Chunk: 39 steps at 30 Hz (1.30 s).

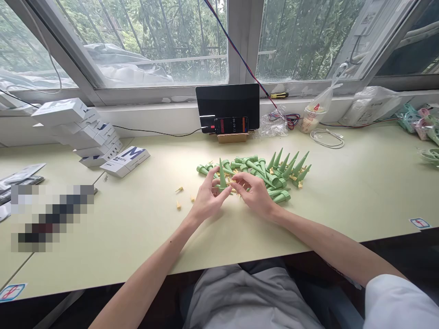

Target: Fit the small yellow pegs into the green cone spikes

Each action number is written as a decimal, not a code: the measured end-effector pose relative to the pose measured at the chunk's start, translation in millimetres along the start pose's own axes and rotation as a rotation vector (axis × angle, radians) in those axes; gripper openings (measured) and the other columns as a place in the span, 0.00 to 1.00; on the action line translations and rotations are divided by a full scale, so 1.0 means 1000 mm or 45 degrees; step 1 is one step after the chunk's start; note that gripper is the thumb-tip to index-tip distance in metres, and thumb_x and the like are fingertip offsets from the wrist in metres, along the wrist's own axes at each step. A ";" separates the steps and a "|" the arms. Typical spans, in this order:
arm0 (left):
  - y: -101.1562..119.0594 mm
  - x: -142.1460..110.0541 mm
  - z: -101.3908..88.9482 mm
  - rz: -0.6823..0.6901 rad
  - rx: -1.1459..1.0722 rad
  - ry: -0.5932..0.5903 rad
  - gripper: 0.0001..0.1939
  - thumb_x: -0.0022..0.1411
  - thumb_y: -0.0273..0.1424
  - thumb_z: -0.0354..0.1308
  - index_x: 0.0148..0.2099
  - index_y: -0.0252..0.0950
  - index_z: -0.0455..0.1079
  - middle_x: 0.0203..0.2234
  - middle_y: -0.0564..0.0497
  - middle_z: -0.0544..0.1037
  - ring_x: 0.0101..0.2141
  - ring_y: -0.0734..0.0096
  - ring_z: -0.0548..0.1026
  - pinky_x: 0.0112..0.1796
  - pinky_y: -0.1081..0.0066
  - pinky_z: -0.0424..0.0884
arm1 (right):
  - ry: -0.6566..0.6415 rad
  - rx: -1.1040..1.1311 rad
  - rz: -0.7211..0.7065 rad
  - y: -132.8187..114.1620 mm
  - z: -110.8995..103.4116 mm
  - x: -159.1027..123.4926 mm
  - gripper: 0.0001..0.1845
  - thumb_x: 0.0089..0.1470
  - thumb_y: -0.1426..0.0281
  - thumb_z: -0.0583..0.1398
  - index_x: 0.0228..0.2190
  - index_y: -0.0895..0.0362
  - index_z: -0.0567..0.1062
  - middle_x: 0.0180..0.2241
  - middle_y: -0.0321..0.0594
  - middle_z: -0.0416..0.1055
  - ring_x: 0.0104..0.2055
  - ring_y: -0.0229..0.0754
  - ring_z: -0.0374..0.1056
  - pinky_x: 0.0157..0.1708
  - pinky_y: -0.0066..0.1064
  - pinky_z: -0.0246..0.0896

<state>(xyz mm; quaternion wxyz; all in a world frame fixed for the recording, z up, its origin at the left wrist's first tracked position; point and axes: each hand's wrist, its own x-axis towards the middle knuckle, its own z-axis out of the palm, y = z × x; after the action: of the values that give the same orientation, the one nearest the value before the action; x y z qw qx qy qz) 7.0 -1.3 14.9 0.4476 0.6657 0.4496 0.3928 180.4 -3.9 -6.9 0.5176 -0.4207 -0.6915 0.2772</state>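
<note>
While the left hand (208,196) is gripping one spike (222,178) mid-frame, the right hand (255,194) is pinching beside it, contents unclear; pegged spikes (300,163), seemingly done, are lying centre-right; bare-looking spikes (282,197), loose pegs (179,205) are remaining.

1. Reads lg. blue "M" on white box (125,161); can't make out smaller lettering beside it.
2. Shows fine print on box stack (77,123), illegible.
3. Shows digits on phone (231,125), turned sideways, start approx. "00:", rest unclear.
4. Bears red mark on cup (311,121), too sm. to read.
5. Bears red sign w/ blue border on L sticker (13,292) & R sticker (420,223), near table (120,237) edge.
</note>
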 end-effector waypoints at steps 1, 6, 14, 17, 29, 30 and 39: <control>0.000 0.000 0.000 -0.008 -0.023 -0.005 0.32 0.61 0.41 0.62 0.64 0.44 0.54 0.38 0.50 0.76 0.23 0.78 0.72 0.21 0.78 0.65 | -0.002 0.003 0.009 0.000 0.000 0.000 0.09 0.61 0.63 0.60 0.36 0.56 0.75 0.33 0.40 0.74 0.32 0.41 0.70 0.27 0.31 0.65; -0.001 0.001 0.001 -0.015 -0.045 0.029 0.25 0.60 0.39 0.61 0.57 0.42 0.60 0.36 0.51 0.76 0.19 0.82 0.67 0.18 0.79 0.62 | -0.022 0.011 0.009 -0.001 0.000 0.001 0.10 0.61 0.61 0.60 0.37 0.55 0.75 0.35 0.41 0.75 0.33 0.42 0.71 0.28 0.31 0.67; -0.001 0.001 0.001 0.024 0.115 0.123 0.19 0.60 0.37 0.61 0.52 0.39 0.63 0.33 0.52 0.75 0.20 0.80 0.66 0.19 0.77 0.61 | -0.058 0.019 -0.013 0.002 0.000 0.000 0.08 0.61 0.65 0.61 0.40 0.56 0.75 0.38 0.42 0.75 0.36 0.41 0.71 0.30 0.30 0.67; -0.002 0.000 0.001 0.082 0.164 0.116 0.17 0.62 0.36 0.59 0.51 0.39 0.64 0.34 0.51 0.75 0.20 0.80 0.66 0.20 0.77 0.62 | -0.054 0.004 -0.025 0.002 0.000 0.001 0.07 0.61 0.66 0.60 0.39 0.56 0.75 0.36 0.41 0.75 0.35 0.41 0.71 0.30 0.30 0.67; -0.002 -0.001 0.003 0.145 0.252 0.151 0.15 0.60 0.35 0.59 0.49 0.40 0.65 0.34 0.52 0.74 0.18 0.82 0.63 0.19 0.77 0.59 | -0.088 -0.039 -0.007 0.001 -0.001 0.002 0.12 0.64 0.60 0.57 0.34 0.55 0.75 0.31 0.39 0.75 0.29 0.39 0.68 0.28 0.30 0.63; -0.002 -0.001 0.003 0.149 0.257 0.150 0.15 0.60 0.35 0.59 0.49 0.40 0.65 0.34 0.52 0.74 0.18 0.82 0.63 0.19 0.77 0.59 | -0.088 -0.043 -0.007 0.001 -0.001 0.002 0.13 0.64 0.60 0.57 0.34 0.55 0.75 0.30 0.38 0.75 0.28 0.38 0.68 0.28 0.30 0.63; -0.001 -0.001 0.003 0.174 0.291 0.122 0.14 0.60 0.33 0.58 0.49 0.39 0.66 0.35 0.52 0.75 0.19 0.82 0.64 0.20 0.77 0.60 | -0.101 -0.060 -0.001 -0.002 -0.001 0.003 0.18 0.65 0.59 0.55 0.30 0.57 0.74 0.27 0.37 0.73 0.26 0.36 0.64 0.26 0.29 0.60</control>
<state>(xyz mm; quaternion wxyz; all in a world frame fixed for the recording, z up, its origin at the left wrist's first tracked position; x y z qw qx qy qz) 9.0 -3.0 13.3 0.3190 0.7219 0.4659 0.4001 180.9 -2.4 -3.8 0.4800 -0.4211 -0.7179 0.2770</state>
